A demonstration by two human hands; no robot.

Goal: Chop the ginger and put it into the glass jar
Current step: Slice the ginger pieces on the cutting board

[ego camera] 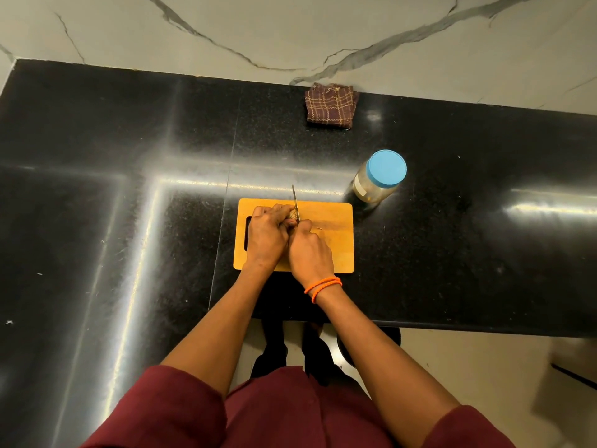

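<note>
Nearest, the right hand (310,250) clenches the handle of one knife (296,202) — blade upright against a single tan, knobbly piece of ginger (292,215), which the left hand's (266,232) curled fingers (277,209) pin to the one wooden cutting board (326,240). Beyond, on the black table (129,156), one blue-lidded glass jar (376,181) — farther, one folded checked cloth (331,105).

No text, brand, number or sign can be read anywhere. The jar (374,184) carries a pale label on its side, too small and blurred to tell whether anything is printed on it.
</note>
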